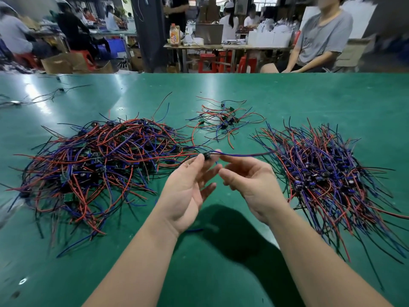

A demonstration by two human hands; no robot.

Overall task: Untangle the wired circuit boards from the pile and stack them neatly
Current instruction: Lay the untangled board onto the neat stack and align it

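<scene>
In the head view, one small circuit board [207, 156] is held up above the green worktop [309, 96], between the two big heaps. It is pinched at the tips of the left hand [188, 189], between the thumb and the fingers [199, 161]. The right hand [252, 185] is held just beside it, with its fingers loosely bent under the blue wire [243, 154] that runs off to the right. Whether that wire is gripped or only touched cannot be told.

A red wire [172, 156] from the board is seen leading back into the tangled pile [99, 162] on the left. So the step in hand is judged to be the pulling free of this one board.

Next, the wires likely need to be drawn out slowly, so that no other boards are dragged along. Then the board can be laid on the tidy pile [327, 173] on the right, with its wires lined up like the rest. A small loose bunch [221, 120] is seen farther back.
</scene>
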